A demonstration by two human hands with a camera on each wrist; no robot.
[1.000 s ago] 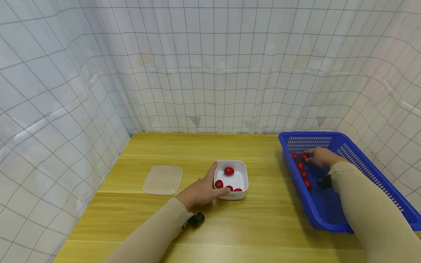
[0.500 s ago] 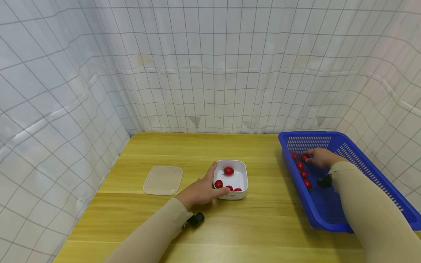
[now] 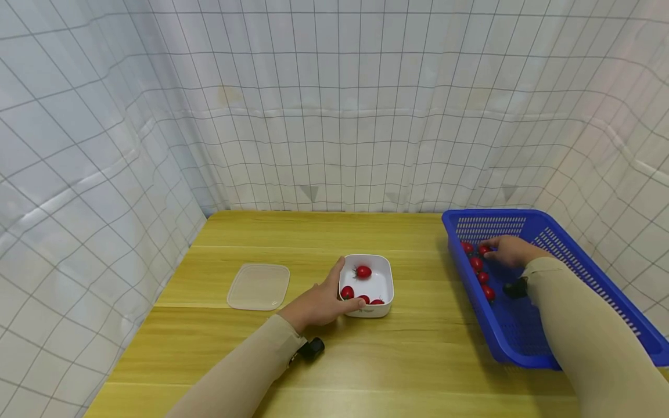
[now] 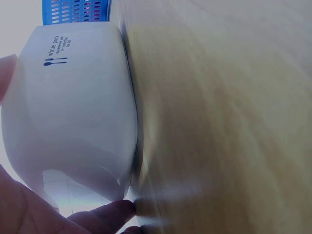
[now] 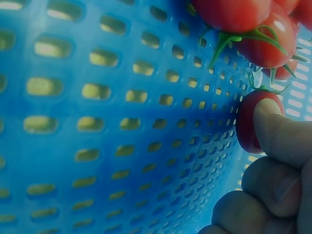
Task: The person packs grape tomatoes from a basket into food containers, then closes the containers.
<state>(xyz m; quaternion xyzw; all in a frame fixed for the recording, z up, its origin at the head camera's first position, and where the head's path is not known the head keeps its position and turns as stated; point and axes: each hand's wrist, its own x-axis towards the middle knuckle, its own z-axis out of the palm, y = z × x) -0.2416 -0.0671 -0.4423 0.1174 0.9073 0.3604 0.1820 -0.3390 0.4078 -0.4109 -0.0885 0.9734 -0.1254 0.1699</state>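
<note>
**a:** so what are the hands doing here?

**b:** left hand (image 3: 317,302) is wrapped around the near left corner of the small white square plastic bowl (image 3: 377,285), thumb up along the left side and fingers curled onto the near rim. the left wrist view shows the bowl's outer wall (image 4: 73,112) with fingers under and beside it, so it's a real grip. right hand (image 3: 512,249) is down in the blue perforated plastic basket (image 3: 575,273) on the right side of the table, and its fingers are curled with a fingertip (image 5: 275,129) pressed on a small red cherry tomato (image 5: 248,124) against the basket wall. looks like a pinch, but i can't see the thumb's side of it.

**a:** where's the rest of the tomatoes?

**b:** a few loose red tomatoes (image 3: 477,264) sit in a line along the basket's left wall, just beside the hand. the right wrist view has a couple more with green stems (image 5: 253,34) bunched right above the touched one. inside the bowl there are four red tomatoes (image 3: 364,271), one toward the far side and three along the near edge.

**a:** anything else around?

**b:** a clear square plastic lid (image 3: 259,285) lies flat on the yellow wooden table (image 3: 313,232), just left of the bowl and not touching it. white grid-pattern curtain (image 3: 334,104) hangs round the far and side edges.
</note>
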